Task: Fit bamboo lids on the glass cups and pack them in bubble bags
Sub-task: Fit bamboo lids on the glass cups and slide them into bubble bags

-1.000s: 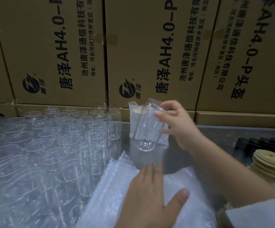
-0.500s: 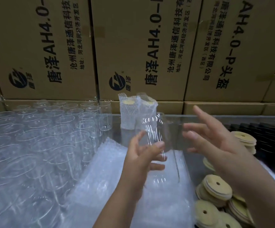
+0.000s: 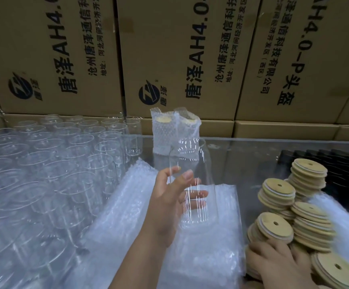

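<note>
My left hand [image 3: 169, 203] grips a clear glass cup [image 3: 192, 170], held upright above a flat stack of bubble bags [image 3: 200, 251]. The cup has no lid on it. My right hand [image 3: 273, 263] is low at the right, fingers spread and lying on a bamboo lid in the heap of bamboo lids [image 3: 294, 207]; whether it grips one is not visible. Two cups with lids stand packed in bubble bags [image 3: 173, 132] at the back centre.
Several empty glass cups [image 3: 50, 163] crowd the left half of the table. Stacked cardboard boxes [image 3: 179, 55] form a wall behind. A black tray [image 3: 340, 161] lies at the far right behind the lids.
My left hand went from resting on the bubble bags to holding the glass cup up. My right hand let go at the packed cups and dropped down to the lid heap.
</note>
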